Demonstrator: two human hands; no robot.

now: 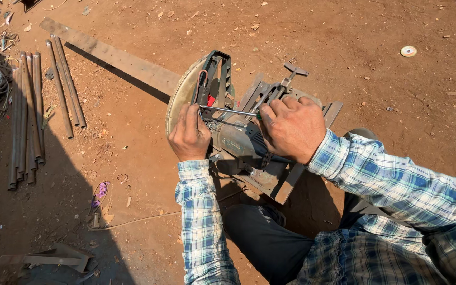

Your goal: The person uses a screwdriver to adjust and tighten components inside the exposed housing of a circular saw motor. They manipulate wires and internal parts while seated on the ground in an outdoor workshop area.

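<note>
A metal cut-off saw (238, 134) with a round blade guard and a black handle sits on the dirt in front of me. My right hand (291, 129) is closed around a screwdriver (228, 111), whose thin shaft runs left to the saw's handle area. My left hand (189, 134) grips the saw body beside the blade guard, right at the screwdriver's tip. Both arms wear blue and white checked sleeves. My dark trouser legs show below the saw.
A long flat metal bar (109, 55) lies behind the saw. Several rusty pipes (27, 116) lie at the left, next to tangled wires. A small round disc (408, 51) rests on the dirt at the upper right. Angle-iron scrap (48, 258) sits at the lower left.
</note>
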